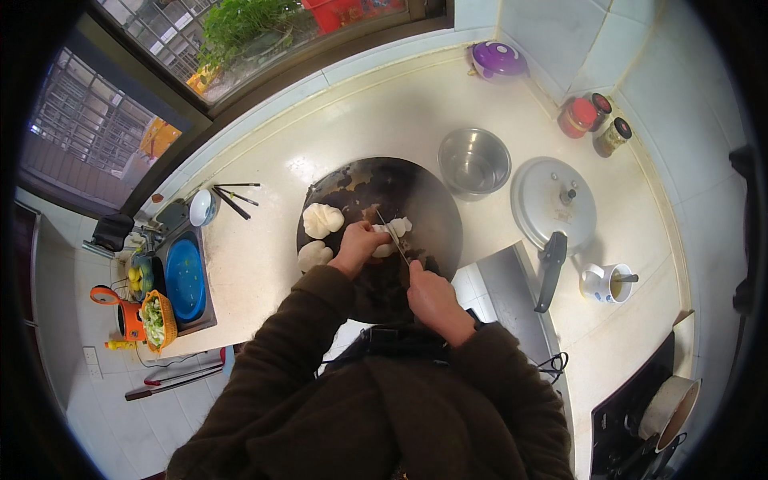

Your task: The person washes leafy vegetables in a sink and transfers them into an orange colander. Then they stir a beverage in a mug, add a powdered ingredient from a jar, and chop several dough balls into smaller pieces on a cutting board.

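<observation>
My right hand [435, 300] grips a kitchen knife [394, 235], whose narrow blade runs up and left across a white piece of food [383, 247]. With bent fingers, my left hand [359, 247] holds that piece down just left of the blade. Cut white bits [401, 225] lie on the blade's right side. All this rests on a round, dark, worn board [384, 174] in front of me. Two lobed white lumps of food [323, 220] [315, 255] sit at the board's left edge; I cannot tell whether they are mushroom or dough.
Beyond the board's right side are a steel pot [474, 162], a pressure-cooker lid [555, 201] and a mug [606, 283] with a spoon. Chopsticks [237, 198] and a bowl [203, 208] lie left, near a sink with a blue basin [185, 281]. A saucepan [669, 411] stands lower right.
</observation>
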`<action>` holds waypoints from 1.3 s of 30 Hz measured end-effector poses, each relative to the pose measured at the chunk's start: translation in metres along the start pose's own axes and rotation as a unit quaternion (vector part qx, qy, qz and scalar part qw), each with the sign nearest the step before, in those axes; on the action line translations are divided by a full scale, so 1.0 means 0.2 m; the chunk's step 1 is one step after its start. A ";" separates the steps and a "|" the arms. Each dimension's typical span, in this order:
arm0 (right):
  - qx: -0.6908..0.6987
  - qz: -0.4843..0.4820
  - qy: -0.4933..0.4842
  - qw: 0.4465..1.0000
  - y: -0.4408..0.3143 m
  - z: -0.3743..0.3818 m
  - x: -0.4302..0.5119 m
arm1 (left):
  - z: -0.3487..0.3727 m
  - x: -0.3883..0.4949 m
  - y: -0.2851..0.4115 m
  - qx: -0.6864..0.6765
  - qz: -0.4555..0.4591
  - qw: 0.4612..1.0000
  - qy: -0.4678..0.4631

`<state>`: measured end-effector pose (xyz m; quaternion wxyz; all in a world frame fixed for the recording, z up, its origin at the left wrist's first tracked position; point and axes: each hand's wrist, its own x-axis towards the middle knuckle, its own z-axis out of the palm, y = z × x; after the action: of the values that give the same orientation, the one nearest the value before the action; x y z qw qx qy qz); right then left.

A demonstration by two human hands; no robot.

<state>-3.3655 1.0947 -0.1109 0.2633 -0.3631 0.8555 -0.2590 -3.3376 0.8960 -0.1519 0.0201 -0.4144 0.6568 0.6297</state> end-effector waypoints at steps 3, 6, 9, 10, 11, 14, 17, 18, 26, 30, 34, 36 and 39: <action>0.004 -0.001 0.011 1.000 0.00 0.00 0.03 | -0.02 0.01 -0.01 -0.010 0.012 1.000 -0.011; -0.007 -0.005 0.008 1.000 0.01 -0.04 -0.04 | -0.02 0.02 -0.01 -0.020 0.008 1.000 -0.015; 0.000 -0.006 -0.011 1.000 0.01 -0.06 -0.09 | -0.02 0.01 -0.02 -0.020 -0.001 1.000 -0.015; 0.007 -0.019 -0.007 1.000 0.01 -0.06 -0.08 | -0.02 0.01 -0.02 -0.016 -0.003 1.000 -0.010; 0.006 -0.004 -0.017 1.000 0.01 -0.05 -0.07 | -0.02 0.00 -0.02 -0.014 0.003 1.000 -0.016; 0.005 0.006 -0.011 1.000 0.01 0.01 0.01 | -0.02 0.00 -0.03 -0.014 0.012 1.000 -0.021; 0.013 0.003 0.005 1.000 0.01 0.02 0.02 | -0.04 0.00 -0.05 -0.032 0.016 0.999 -0.030; 0.019 -0.008 0.008 1.000 0.02 0.01 0.01 | -0.04 0.00 -0.05 -0.035 0.018 0.999 -0.034; -0.017 0.002 -0.032 0.999 -0.04 -0.07 -0.08 | -0.03 0.01 -0.10 -0.007 0.042 0.999 -0.009; -0.005 -0.006 -0.001 1.000 -0.03 0.03 0.01 | -0.03 0.00 -0.11 -0.018 0.069 0.997 -0.008; -0.016 0.015 -0.005 1.000 0.00 0.06 0.05 | -0.04 -0.02 -0.12 -0.044 0.076 0.996 -0.008; -0.009 -0.004 0.001 1.000 0.01 0.01 0.02 | -0.04 -0.02 -0.13 -0.049 0.080 0.995 -0.011; -0.013 -0.016 -0.007 1.000 -0.02 -0.07 -0.06 | -0.02 -0.01 -0.15 -0.049 0.065 0.997 0.016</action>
<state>-3.3646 1.1044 -0.0952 0.2599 -0.3822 0.8509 -0.2496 -3.3168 0.8985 -0.1745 -0.0511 -0.3812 0.6511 0.6543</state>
